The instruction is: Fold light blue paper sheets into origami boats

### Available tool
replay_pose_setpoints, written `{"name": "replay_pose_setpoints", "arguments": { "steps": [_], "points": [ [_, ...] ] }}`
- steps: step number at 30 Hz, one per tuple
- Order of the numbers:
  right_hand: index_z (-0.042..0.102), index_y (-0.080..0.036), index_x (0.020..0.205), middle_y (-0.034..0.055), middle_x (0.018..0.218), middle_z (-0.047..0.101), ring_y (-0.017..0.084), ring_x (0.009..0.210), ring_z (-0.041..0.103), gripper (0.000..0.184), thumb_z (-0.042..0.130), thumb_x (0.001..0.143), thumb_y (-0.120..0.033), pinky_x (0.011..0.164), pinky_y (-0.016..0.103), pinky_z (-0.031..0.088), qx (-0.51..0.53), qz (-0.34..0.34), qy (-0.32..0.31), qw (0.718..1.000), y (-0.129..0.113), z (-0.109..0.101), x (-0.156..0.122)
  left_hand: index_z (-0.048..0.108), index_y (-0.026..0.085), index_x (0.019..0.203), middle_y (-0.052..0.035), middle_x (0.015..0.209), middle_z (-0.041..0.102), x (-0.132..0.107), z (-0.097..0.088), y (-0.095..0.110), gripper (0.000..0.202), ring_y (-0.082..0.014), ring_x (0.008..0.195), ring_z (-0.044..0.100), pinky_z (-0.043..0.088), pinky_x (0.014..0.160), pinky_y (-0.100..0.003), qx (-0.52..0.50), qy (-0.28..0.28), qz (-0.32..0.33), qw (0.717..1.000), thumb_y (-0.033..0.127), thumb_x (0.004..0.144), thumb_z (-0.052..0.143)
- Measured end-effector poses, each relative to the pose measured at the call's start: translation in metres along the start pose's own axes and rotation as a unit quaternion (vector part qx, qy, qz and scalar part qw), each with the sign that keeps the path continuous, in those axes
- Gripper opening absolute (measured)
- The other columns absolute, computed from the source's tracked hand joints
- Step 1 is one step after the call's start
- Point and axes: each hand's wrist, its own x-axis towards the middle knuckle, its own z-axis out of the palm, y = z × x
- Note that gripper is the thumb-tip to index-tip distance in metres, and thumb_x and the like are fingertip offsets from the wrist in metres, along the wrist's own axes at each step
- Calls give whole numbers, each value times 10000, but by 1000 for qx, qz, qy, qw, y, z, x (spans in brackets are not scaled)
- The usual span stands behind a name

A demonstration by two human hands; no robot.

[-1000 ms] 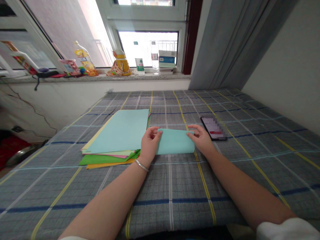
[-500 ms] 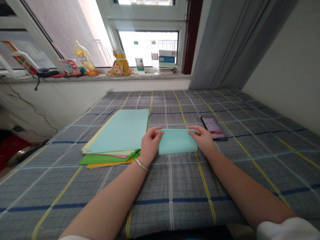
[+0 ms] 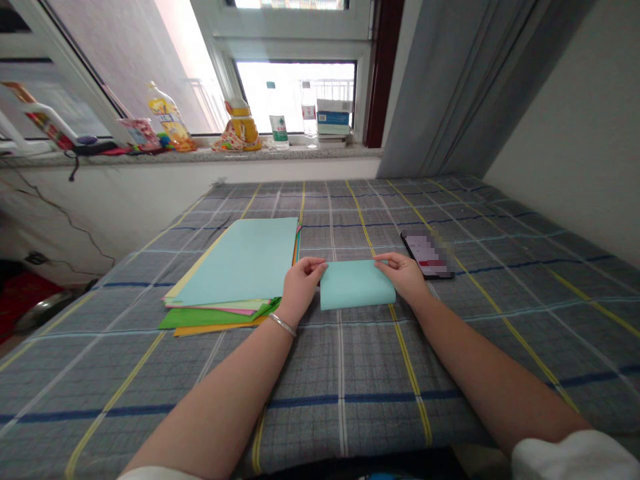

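A light blue sheet of paper (image 3: 357,285), folded over into a small rectangle, is held between my two hands above the checked cloth. My left hand (image 3: 303,283) pinches its upper left corner between thumb and fingers. At the upper right corner, my right hand (image 3: 401,273) grips the paper the same way. The near edge of the paper curves softly, as a fold. Just left of my left hand lies a stack of coloured paper (image 3: 240,260), with a light blue sheet on top and green, pink, yellow and orange edges sticking out below.
A phone (image 3: 428,255) with a lit, partly blurred screen lies right of my right hand. The grey checked cloth (image 3: 380,360) covers the surface. On the windowsill (image 3: 310,155) stand bottles, a yellow container (image 3: 244,127) and stacked boxes (image 3: 334,122). A grey curtain (image 3: 440,87) hangs at right.
Almost nothing differs. The folded paper's upper edge has dropped slightly toward me, and both hands keep their pinch at its corners.
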Motion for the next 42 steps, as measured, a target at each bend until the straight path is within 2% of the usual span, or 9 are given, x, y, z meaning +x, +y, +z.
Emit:
{"name": "replay_pose_setpoints", "arguments": {
  "steps": [6, 9, 12, 16, 21, 26, 34, 38, 42],
  "points": [
    [713, -235, 848, 33, 809, 731, 203, 699, 646, 200, 668, 714, -376, 631, 336, 469, -77, -14, -26, 997, -7, -8, 3, 691, 167, 820, -11, 683, 661, -1, 1, 4, 218, -141, 607, 567, 435, 594, -258, 11, 5, 25, 1000, 362, 724, 691],
    [726, -260, 805, 20, 822, 726, 224, 750, 644, 139, 671, 732, -365, 720, 387, 474, -182, -85, -13, 980, -24, -9, 1, 698, 175, 852, -22, 762, 692, -7, 3, 13, 207, -154, 685, 603, 460, 659, -267, 34, 21, 79, 996, 357, 757, 674],
    [733, -294, 816, 3, 856, 730, 233, 837, 648, 101, 657, 767, -338, 811, 411, 460, -212, -170, -19, 962, -44, -4, -5, 712, 196, 866, -22, 822, 711, -17, 5, 24, 174, -159, 719, 616, 474, 664, -265, 65, 26, 137, 988, 340, 793, 647],
    [738, -325, 832, -10, 849, 733, 234, 852, 647, 83, 673, 781, -328, 856, 419, 433, -253, -257, -37, 932, -66, 8, -18, 727, 225, 867, -23, 842, 718, -29, 4, 37, 140, -156, 722, 620, 491, 730, -287, 124, 16, 239, 963, 316, 834, 625],
    [726, -316, 803, -17, 810, 733, 210, 810, 657, 68, 663, 811, -338, 821, 381, 445, -236, -307, -33, 921, -79, 16, -31, 706, 242, 888, -19, 812, 712, -36, 2, 42, 97, -173, 815, 640, 495, 805, -312, 168, 4, 357, 919, 298, 849, 638],
    [692, -269, 782, -21, 864, 743, 180, 840, 672, 60, 651, 824, -280, 832, 356, 469, -216, -353, -6, 910, -77, 12, -29, 551, 211, 1059, -28, 936, 698, -33, 6, 32, 285, -169, 896, 658, 512, 838, -326, 128, 19, 342, 931, 302, 821, 680],
    [694, -250, 779, 3, 848, 737, 185, 844, 672, 56, 650, 810, -264, 823, 347, 503, -167, -306, 63, 935, -65, -1, -18, 614, 206, 906, -59, 1160, 637, -15, 1, 19, 59, -179, 1058, 601, 469, 960, -363, 198, -37, 356, 913, 242, 859, 620],
    [698, -235, 771, 13, 841, 736, 187, 837, 673, 51, 660, 795, -261, 811, 339, 501, -157, -280, 83, 944, -61, -9, -14, 681, 212, 836, -45, 1010, 703, -7, 0, 12, 73, -179, 950, 643, 496, 904, -361, 177, -43, 321, 929, 249, 860, 623],
    [700, -228, 761, 17, 830, 734, 186, 825, 672, 50, 667, 788, -255, 797, 333, 501, -159, -272, 87, 945, -58, -13, -12, 699, 215, 783, -34, 893, 727, -5, 1, 11, 85, -185, 875, 653, 495, 872, -376, 189, -45, 328, 924, 264, 837, 655]
  ]
}}
